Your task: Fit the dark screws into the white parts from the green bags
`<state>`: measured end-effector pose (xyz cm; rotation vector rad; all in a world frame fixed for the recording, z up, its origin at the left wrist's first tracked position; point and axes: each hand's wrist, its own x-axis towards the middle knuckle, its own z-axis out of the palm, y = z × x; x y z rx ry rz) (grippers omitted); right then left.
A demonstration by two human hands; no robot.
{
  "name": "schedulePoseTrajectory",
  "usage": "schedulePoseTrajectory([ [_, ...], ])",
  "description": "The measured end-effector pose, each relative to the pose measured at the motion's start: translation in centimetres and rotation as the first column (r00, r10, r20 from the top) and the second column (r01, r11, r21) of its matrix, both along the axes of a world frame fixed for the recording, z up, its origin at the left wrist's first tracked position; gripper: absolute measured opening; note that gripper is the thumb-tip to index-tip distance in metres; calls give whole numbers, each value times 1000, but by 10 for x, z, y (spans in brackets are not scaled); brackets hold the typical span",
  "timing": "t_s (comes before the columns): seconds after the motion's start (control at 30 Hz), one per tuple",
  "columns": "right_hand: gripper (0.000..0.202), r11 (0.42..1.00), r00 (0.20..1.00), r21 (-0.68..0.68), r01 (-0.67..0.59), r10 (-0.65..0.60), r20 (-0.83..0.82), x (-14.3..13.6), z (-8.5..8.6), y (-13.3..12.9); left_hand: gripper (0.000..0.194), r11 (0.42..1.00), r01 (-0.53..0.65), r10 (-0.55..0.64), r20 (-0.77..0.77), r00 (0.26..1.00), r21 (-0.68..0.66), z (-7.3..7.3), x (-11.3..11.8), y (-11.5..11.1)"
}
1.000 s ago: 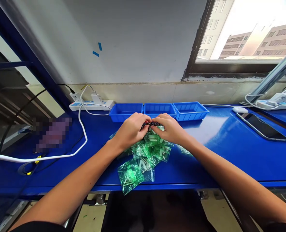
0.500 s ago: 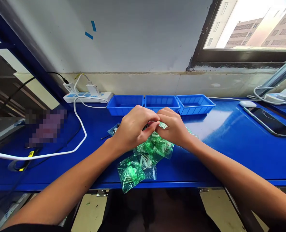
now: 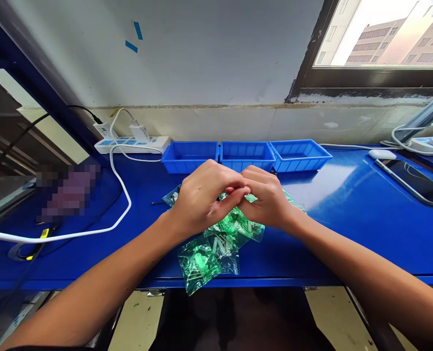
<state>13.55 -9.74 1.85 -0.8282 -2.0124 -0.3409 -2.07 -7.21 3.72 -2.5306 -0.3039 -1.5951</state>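
Observation:
My left hand (image 3: 207, 195) and my right hand (image 3: 265, 197) meet fingertip to fingertip above a pile of packets. Thumb and fingers of both are pinched together, and whatever lies between them is hidden. Below them spread several green see-through plastic packets (image 3: 234, 224) holding small parts. Closest to the table edge lies one green packet (image 3: 199, 265), beside a clear packet (image 3: 226, 251) with white and metal pieces inside. Another small clear packet (image 3: 171, 196) peeks out left of my left hand.
Three blue bins (image 3: 247, 158) stand in a row behind my hands. A white power strip (image 3: 132, 145) with plugged-in adapters sits at the back left, its white cable (image 3: 127, 195) curving across the blue table (image 3: 348, 234). A phone (image 3: 416, 180) lies at the right.
Both hands have shifted slightly right, and the fingertips press closer together, overlapping more. The view has tilted a little; the packets lie as before.

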Motion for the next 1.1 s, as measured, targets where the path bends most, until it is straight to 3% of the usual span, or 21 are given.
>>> schedulePoseTrajectory([
  [0.27, 22, 999, 1000, 29, -15, 15, 3, 1, -2, 0, 9, 1000, -7, 7, -4, 1000, 6, 0, 0, 1],
  [0.8, 28, 998, 998, 30, 51, -52, 27, 9, 6, 1, 13, 981, -189, 185, -78, 980, -41, 3, -5, 3],
  [1.1, 27, 998, 996, 14, 66, -66, 65, 10, 7, 1, 22, 980, -176, 166, -117, 979, -89, 0, -4, 10],
])
